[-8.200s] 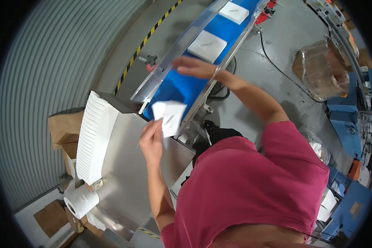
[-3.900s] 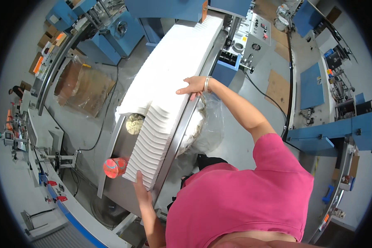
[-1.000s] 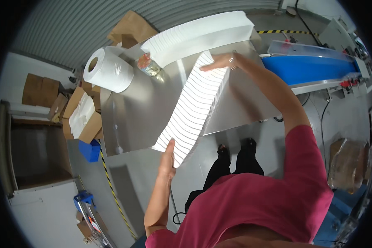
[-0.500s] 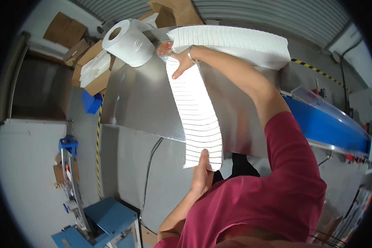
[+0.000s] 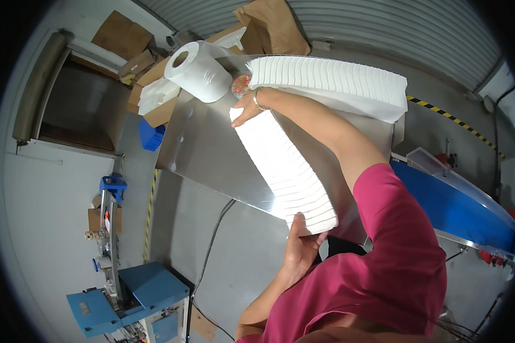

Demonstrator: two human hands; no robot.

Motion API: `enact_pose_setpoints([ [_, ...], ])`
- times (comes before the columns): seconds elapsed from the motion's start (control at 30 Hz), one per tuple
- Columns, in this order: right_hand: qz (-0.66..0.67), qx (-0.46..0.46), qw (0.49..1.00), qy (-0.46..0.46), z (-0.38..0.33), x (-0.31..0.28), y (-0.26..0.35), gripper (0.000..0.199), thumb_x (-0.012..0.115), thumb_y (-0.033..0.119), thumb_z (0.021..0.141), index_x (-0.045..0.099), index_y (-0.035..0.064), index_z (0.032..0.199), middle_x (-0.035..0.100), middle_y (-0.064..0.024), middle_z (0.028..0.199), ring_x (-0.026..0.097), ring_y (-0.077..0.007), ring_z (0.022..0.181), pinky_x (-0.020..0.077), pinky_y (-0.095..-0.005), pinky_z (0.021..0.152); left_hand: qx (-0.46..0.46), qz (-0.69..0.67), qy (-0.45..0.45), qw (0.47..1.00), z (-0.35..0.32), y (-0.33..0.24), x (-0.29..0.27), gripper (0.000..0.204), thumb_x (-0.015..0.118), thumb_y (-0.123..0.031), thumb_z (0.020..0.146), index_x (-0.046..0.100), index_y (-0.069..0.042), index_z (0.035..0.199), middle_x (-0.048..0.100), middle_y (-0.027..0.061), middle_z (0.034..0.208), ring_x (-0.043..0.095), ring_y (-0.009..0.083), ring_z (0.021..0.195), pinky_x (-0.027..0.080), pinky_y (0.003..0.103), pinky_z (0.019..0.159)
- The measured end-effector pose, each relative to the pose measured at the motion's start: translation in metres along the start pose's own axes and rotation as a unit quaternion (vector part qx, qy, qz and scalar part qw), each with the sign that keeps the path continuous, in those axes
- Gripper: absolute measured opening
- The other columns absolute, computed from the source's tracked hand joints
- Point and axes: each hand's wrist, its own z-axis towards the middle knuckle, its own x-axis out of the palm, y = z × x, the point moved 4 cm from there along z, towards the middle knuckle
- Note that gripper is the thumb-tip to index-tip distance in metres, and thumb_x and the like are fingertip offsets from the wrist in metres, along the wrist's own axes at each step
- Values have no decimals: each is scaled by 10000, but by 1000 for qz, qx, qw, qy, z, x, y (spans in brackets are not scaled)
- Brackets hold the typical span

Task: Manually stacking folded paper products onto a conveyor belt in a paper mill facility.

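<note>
Between my two hands lies a long row of white folded sheets (image 5: 286, 166), set face to face and slanting across the metal table. My right hand (image 5: 248, 108), with a bangle at the wrist, grips its far end. My left hand (image 5: 301, 250) holds the near end, thumb on top and fingers partly hidden under and behind it; this end reaches the table's front edge. A second row of white folded sheets (image 5: 332, 77) lies along the table's far side. Just beyond my right hand is a small round item with a red pattern (image 5: 241, 84).
A large white roll (image 5: 203, 74) stands at the metal table's (image 5: 212, 154) far left corner. Behind and beside it are cardboard boxes (image 5: 154, 114). A blue conveyor-like surface (image 5: 440, 191) is at right. Blue machinery (image 5: 154, 288) stands lower left, near a black cable (image 5: 209, 251).
The near end of the held row has swung right and away from me, and the row looks shorter. Its far end has come slightly nearer. The whole view has shifted a little.
</note>
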Motion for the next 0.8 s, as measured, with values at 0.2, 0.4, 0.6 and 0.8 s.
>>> enact_pose_setpoints([
  [0.2, -43, -4, 999, 13, 14, -2, 4, 871, 524, 659, 768, 438, 54, 1390, 416, -197, 1427, 360, -321, 1348, 309, -370, 1093, -15, -25, 11, 1000, 23, 14, 13, 558, 507, -448, 953, 371, -107, 1375, 501, 57, 1325, 507, 230, 1196, 468, 373, 972],
  [0.4, -172, -35, 967, -186, -13, -6, 10, 762, 440, 602, 894, 335, 84, 1442, 334, -157, 1483, 267, -320, 1391, 251, -398, 1126, -32, -31, 26, 999, 23, 14, 14, 525, 501, -435, 959, 425, -78, 1335, 542, 70, 1279, 560, 229, 1122, 510, 353, 902],
  [0.6, -1, 35, 960, -279, -225, 0, 8, 402, 630, 364, 846, 559, 73, 1115, 629, -144, 1017, 607, -331, 949, 473, -419, 804, -82, -12, 43, 996, 22, 3, 3, 501, 565, -430, 918, 474, -93, 1277, 573, 61, 1220, 573, 215, 1058, 501, 341, 871],
  [0.8, 354, 198, 910, 82, -398, 160, 36, 304, 746, 346, 747, 658, 58, 792, 642, -67, 671, 608, -163, 643, 453, -299, 608, -165, 12, 65, 984, 30, 0, -7, 523, 617, -435, 869, 491, -77, 1229, 612, 109, 1109, 639, 270, 947, 514, 374, 813],
])
